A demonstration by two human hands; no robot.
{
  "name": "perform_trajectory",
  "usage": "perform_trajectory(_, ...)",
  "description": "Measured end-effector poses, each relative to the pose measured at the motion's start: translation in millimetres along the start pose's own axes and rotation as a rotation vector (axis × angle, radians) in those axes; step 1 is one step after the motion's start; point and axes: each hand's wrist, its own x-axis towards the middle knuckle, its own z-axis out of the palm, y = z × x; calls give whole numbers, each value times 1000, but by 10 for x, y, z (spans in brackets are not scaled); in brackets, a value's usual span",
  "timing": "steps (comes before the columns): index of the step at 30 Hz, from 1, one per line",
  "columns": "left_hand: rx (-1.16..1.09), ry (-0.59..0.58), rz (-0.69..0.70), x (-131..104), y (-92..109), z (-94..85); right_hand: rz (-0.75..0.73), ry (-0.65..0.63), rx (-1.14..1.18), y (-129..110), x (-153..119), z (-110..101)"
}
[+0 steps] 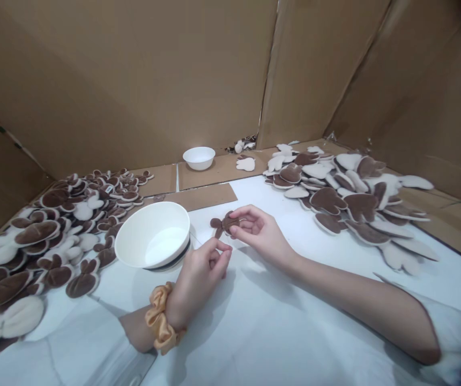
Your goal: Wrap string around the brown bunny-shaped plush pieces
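Note:
My right hand (pixel 260 233) pinches a small brown plush piece (pixel 225 222) between thumb and fingers, above the white table. The piece has a rounded body and ear-like lobes that point left, toward my other hand. Just below and left of it, my left hand (pixel 206 268) is closed, thumb against curled fingers. Whatever lies in that pinch is too small to make out. An orange scrunchie (pixel 161 319) circles my left wrist. Beside this hand stands a large white bowl (pixel 152 236), tilted toward me, with no contents visible inside.
Brown and white bunny-shaped pieces (pixel 81 279) are heaped along the left. On the right lies a pile of flat brown and white plush cutouts (pixel 327 201). A smaller white bowl (pixel 199 158) and a pale cutout (pixel 245 163) sit at the back, before cardboard walls (pixel 134 80).

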Motion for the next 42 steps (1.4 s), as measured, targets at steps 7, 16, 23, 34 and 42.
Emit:
perform_trajectory(7, -145, -1, -33, 126, -92, -82, 16, -70, 99, 1, 47, -69)
perform_trajectory(16, -192, 148, 21, 99, -57, -138, -58, -22, -67, 83, 124, -140)
perform_trajectory(23, -17, -101, 52, 90, -45, -103, -78, 42, -53, 94, 111, -126)
perform_trajectory(34, -225, 207, 82, -2, -26, -122, -153, 32, -245, 93, 75, -121)
perform_trajectory(42, -582, 369, 66, 108, -21, -166, -271, -39, -423, 75, 35, -109)
